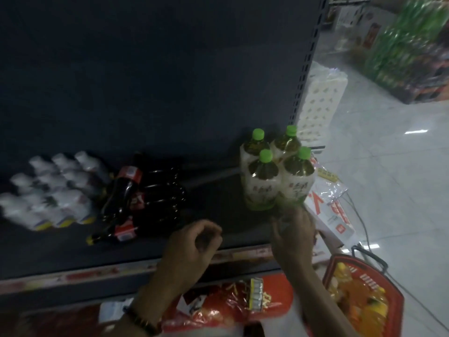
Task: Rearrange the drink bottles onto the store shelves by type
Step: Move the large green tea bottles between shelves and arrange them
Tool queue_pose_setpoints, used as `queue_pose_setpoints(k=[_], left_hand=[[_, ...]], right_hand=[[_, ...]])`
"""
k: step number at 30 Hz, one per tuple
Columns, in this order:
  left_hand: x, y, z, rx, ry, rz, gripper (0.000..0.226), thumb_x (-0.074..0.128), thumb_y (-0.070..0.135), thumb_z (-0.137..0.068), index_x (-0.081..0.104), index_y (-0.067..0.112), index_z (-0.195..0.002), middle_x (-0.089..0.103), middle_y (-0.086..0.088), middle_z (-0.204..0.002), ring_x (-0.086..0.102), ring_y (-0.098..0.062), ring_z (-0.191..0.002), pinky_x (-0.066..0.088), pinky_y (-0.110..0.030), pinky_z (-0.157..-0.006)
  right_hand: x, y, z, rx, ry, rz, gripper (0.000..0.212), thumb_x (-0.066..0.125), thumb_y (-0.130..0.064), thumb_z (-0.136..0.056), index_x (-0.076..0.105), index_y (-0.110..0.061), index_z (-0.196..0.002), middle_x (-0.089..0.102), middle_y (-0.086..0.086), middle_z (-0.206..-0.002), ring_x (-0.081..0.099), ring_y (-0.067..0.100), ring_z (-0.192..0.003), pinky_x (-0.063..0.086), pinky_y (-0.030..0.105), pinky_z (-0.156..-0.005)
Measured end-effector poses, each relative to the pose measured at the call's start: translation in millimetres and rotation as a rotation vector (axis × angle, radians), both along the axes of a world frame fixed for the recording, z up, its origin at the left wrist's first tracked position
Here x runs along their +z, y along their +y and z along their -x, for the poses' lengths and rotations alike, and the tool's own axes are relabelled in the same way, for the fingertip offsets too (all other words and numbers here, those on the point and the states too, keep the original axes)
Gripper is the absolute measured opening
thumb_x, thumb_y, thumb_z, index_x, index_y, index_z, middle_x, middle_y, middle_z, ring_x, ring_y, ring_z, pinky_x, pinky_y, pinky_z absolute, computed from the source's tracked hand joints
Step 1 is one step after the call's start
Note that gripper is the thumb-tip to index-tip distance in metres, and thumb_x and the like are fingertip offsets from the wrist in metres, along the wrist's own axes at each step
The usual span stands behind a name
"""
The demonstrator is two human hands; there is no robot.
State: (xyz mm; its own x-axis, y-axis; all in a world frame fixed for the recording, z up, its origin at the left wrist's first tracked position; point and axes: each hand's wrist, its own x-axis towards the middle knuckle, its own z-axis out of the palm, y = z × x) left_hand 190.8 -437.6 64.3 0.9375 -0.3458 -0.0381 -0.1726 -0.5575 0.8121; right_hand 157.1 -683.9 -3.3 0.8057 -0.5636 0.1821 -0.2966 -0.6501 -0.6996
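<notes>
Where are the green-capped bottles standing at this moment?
In the head view, the four green-capped bottles stand upright at the right end of the dark shelf, right of the cola bottles, with the right hand at their base.

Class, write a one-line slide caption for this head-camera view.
Right hand steadies four green-capped tea bottles on a dark shelf beside cola bottles; left hand hangs empty.

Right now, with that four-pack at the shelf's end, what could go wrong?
The green-capped tea four-pack stands at the shelf's right end; a push from the right hand at its base could tip it off toward the red basket. The cola bottles lie on their sides and might roll forward.
</notes>
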Motion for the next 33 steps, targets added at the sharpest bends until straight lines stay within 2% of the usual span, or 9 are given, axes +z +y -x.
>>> queue_pose_setpoints(k=[4,7,14,17,21,25,27,30,33], left_hand=[[-24.8,83.0,31.5,-0.064,0.153,-0.143,0.004,0.073,0.039,-0.097,0.072,0.043,-0.097,0.073,0.028,-0.095,0.069,0.006,-0.095,0.059,-0.023,-0.085],[-48.5,157.0,46.7,-0.094,0.201,-0.261,0.002,0.072,0.043,-0.096,0.071,0.042,-0.097,0.072,0.026,-0.092,0.068,0.008,-0.089,0.061,-0.026,-0.084],[-76.2,339.0,81.6,-0.026,0.257,-0.415,0.013,0.064,0.045,-0.1,0.067,0.033,-0.103,0.07,0.016,-0.096,0.065,-0.002,-0.085,0.058,-0.03,-0.078],[-89.0,395.4,97.0,0.015,0.363,-0.456,0.019,0.063,0.048,-0.101,0.067,0.029,-0.102,0.072,0.012,-0.092,0.067,-0.008,-0.082,0.06,-0.037,-0.077],[-114.9,438.1,102.7,0.147,0.42,-0.402,0.023,0.065,0.047,-0.1,0.07,0.027,-0.11,0.071,0.013,-0.105,0.067,-0.006,-0.097,0.058,-0.031,-0.084],[-161.8,466.8,88.9,0.27,0.475,-0.353,0.023,0.066,0.041,-0.101,0.069,0.023,-0.114,0.073,0.004,-0.112,0.069,-0.016,-0.104,0.059,-0.038,-0.089],[-185.5,481.2,77.8,0.292,0.5,-0.324,0.021,0.068,0.037,-0.101,0.067,0.019,-0.114,0.073,0.002,-0.113,0.069,-0.018,-0.106,0.056,-0.033,-0.088],[-231.5,511.3,53.6,0.29,0.547,-0.312,0.011,0.068,0.028,-0.102,0.061,0.021,-0.106,0.069,0.0,-0.111,0.066,-0.02,-0.106,0.045,-0.023,-0.08],[-280.0,545.5,18.9,0.328,0.591,-0.291,0.029,0.07,0.032,-0.098,0.066,0.015,-0.121,0.071,-0.001,-0.115,0.068,-0.021,-0.105,0.049,-0.024,-0.081]], right_hand=[[-1.5,75.9,10.0,0.248,0.109,-0.023,0.019,0.075,-0.017,-0.087,0.064,-0.027,-0.099,0.067,-0.006,-0.094,0.067,0.019,-0.085,0.057,0.039,-0.07],[-7.4,155.7,15.9,0.444,0.164,0.057,0.009,0.075,-0.024,-0.09,0.07,-0.023,-0.098,0.07,-0.004,-0.088,0.068,0.02,-0.079,0.05,0.033,-0.066],[-29.6,337.8,37.5,0.757,0.496,-0.006,0.011,0.07,-0.029,-0.097,0.071,-0.021,-0.104,0.076,0.0,-0.104,0.074,0.022,-0.095,0.061,0.039,-0.083],[-38.5,395.2,41.9,0.822,0.641,-0.013,0.017,0.067,-0.033,-0.099,0.07,-0.019,-0.108,0.075,0.002,-0.106,0.072,0.024,-0.099,0.059,0.04,-0.087],[-67.1,449.9,26.6,0.916,0.697,-0.028,0.014,0.064,-0.035,-0.101,0.064,-0.023,-0.106,0.071,0.001,-0.109,0.07,0.023,-0.099,0.061,0.042,-0.089],[-107.8,496.7,-6.2,0.913,0.746,-0.033,0.017,0.064,-0.037,-0.1,0.066,-0.022,-0.107,0.072,0.006,-0.114,0.069,0.028,-0.104,0.057,0.039,-0.088],[-133.1,519.5,-21.3,0.905,0.791,-0.055,0.015,0.065,-0.036,-0.102,0.065,-0.023,-0.108,0.072,0.006,-0.117,0.068,0.026,-0.104,0.057,0.04,-0.089],[-177.6,552.8,-51.1,0.886,0.831,-0.129,0.032,0.064,-0.036,-0.104,0.063,-0.017,-0.129,0.069,0.005,-0.122,0.066,0.025,-0.103,0.052,0.033,-0.087],[-226.9,589.7,-81.7,0.801,0.871,-0.2,0.029,0.064,-0.032,-0.106,0.055,-0.022,-0.131,0.064,0.005,-0.113,0.063,0.024,-0.092,0.055,0.038,-0.083]])
